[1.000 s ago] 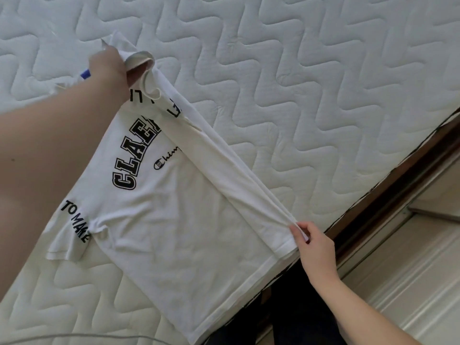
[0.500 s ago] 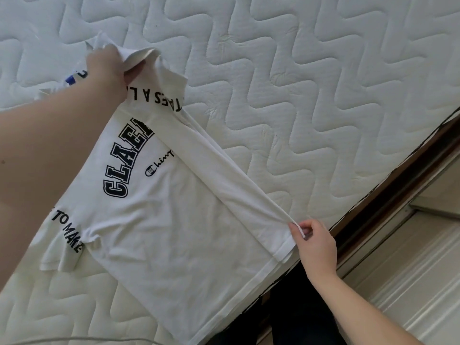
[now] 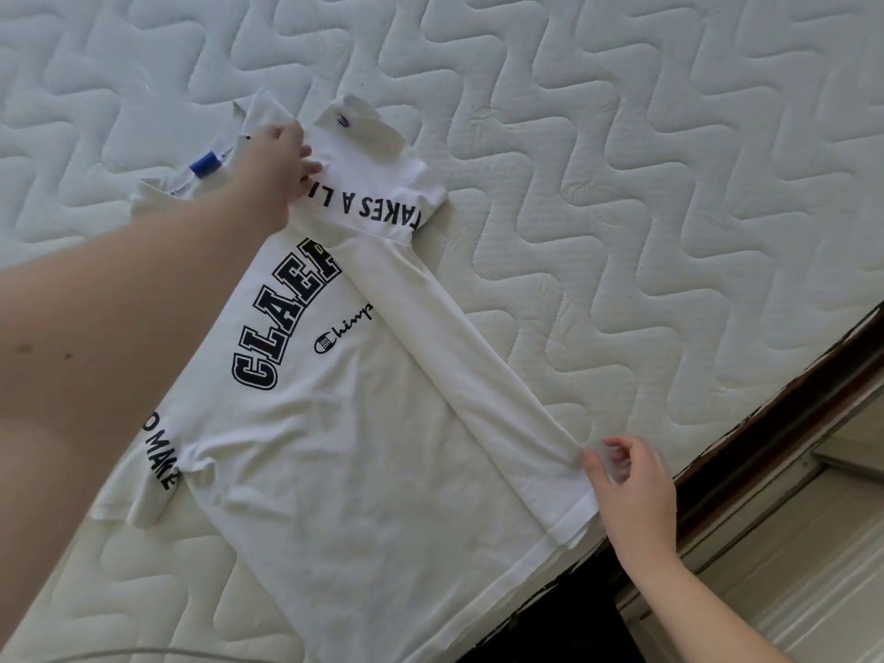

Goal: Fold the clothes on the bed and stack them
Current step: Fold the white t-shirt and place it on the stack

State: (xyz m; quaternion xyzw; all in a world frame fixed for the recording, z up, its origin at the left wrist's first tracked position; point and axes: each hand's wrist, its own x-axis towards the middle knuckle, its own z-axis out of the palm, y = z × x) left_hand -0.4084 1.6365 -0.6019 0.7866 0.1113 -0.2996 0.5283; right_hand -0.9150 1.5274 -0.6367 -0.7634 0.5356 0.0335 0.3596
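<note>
Pinching the hem corner of the folded side panel, the right hand (image 3: 631,490) kept its grip at the near edge of the bed (image 3: 669,184), thumb and fingers curled, though motion blur left it unclear whether cloth was truly caught between them. From there the white T-shirt (image 3: 382,447) lay print-up on the quilted mattress, its right side turned inward as a long strip running up toward the shoulder. At the far end the left hand (image 3: 282,169) rested by the collar, fingers clamped on the shoulder of that strip, beside the lettered sleeve (image 3: 378,184). To finish this fold well, both ends should probably be drawn taut and laid down together, so the crease runs straight and the sleeve sits flat.
</note>
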